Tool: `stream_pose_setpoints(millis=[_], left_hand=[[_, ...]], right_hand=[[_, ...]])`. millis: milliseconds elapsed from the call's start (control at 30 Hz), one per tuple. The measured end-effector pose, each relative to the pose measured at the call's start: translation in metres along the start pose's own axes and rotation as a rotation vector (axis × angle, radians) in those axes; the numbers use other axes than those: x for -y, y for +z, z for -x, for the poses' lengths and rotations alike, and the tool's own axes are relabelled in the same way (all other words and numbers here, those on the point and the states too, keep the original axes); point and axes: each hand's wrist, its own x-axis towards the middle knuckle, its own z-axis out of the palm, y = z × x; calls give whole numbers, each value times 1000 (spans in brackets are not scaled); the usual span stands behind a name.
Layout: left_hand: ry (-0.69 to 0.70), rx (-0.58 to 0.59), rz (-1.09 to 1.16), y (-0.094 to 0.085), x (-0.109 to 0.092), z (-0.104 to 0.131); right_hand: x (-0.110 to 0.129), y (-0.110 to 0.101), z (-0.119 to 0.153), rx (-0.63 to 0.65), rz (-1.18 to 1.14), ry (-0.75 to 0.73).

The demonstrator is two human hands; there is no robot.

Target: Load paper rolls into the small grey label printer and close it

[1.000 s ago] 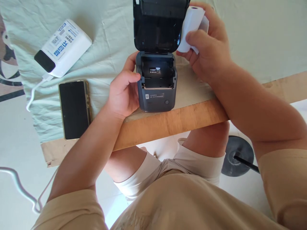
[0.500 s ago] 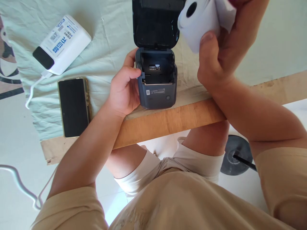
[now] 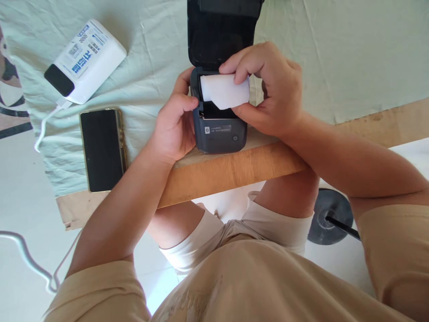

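Observation:
A dark printer (image 3: 219,138) stands near the table's front edge with its black lid (image 3: 221,36) swung up and back. My left hand (image 3: 177,116) grips the printer's left side, thumb on the rim of its compartment. A white paper roll (image 3: 226,91) lies partly inside the open compartment, tilted, its right end over the right rim. The fingers and thumb of my right hand (image 3: 268,89) are closed round the roll's right part. The bottom of the compartment is mostly hidden by the roll.
On the left of the green cloth (image 3: 342,58) are a white power bank (image 3: 89,62) with a white cable (image 3: 43,127) and a phone (image 3: 103,150). The wooden table edge (image 3: 234,172) runs below the printer.
My right hand has moved down and left with the paper roll, from above and right of the printer into its open compartment. My left hand has stayed on the printer.

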Motion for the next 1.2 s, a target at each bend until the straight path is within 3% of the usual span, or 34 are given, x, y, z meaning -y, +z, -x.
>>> stream_pose_setpoints(millis=[200,267,467,633,800,933,1033,1100,1200], left_hand=[[-12,111,-12,-14,-3,-2],[-19,146,-29,-18,-3,-3],[7,63,-35,-13,1,0],[72,233,-98,-34,5,-9],[113,338,-183,-52,11,-21],[160,332,-137,-49,14,-23],[168,309,-150,-47,14,-22],[138,303,-179,-49,13,-21],[101,316,-200,-51,10,-20]], right_hand=[[-3,-3,-5,130,-14,102],[-5,-3,-5,119,-58,59],[-2,-6,-4,101,-93,-2],[-3,-4,-1,192,-25,-177],[-3,-1,2,147,-16,-312],[0,-3,4,193,-35,-308],[-3,-5,3,120,-125,-342],[-3,-7,1,-29,-126,-260],[1,-11,-4,-197,8,82]])
